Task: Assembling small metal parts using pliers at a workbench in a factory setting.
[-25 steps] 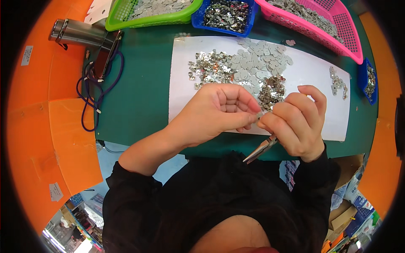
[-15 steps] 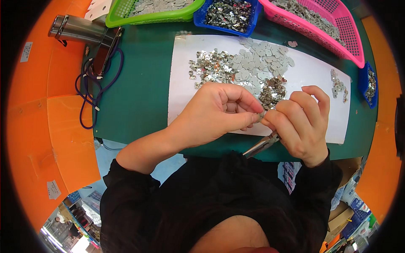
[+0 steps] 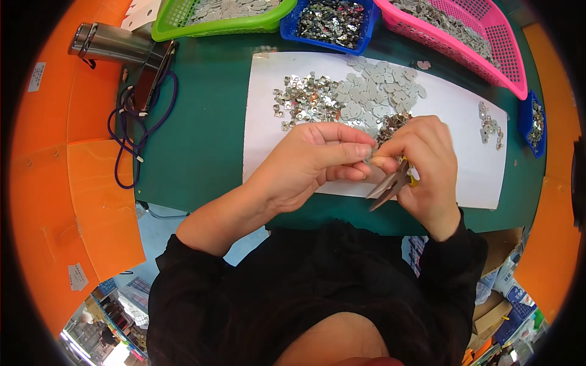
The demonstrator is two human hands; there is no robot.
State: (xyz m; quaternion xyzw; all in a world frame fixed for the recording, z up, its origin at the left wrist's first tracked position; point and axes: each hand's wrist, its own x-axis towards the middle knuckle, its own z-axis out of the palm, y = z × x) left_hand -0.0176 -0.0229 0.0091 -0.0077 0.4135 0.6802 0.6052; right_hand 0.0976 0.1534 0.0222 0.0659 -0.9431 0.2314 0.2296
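One small piece [image 3: 367,161] pinched by left fingers [image 3: 353,152], pliers [image 3: 391,186] gripped by right fingers [image 3: 420,139], jaws now parted

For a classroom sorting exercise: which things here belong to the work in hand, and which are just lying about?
Likely part of the work:
long-nose pliers, in the right hand
grey flat pieces and shiny metal pieces on the white sheet
green basket, pink basket

Apparently just lying about:
steel flask
purple cord
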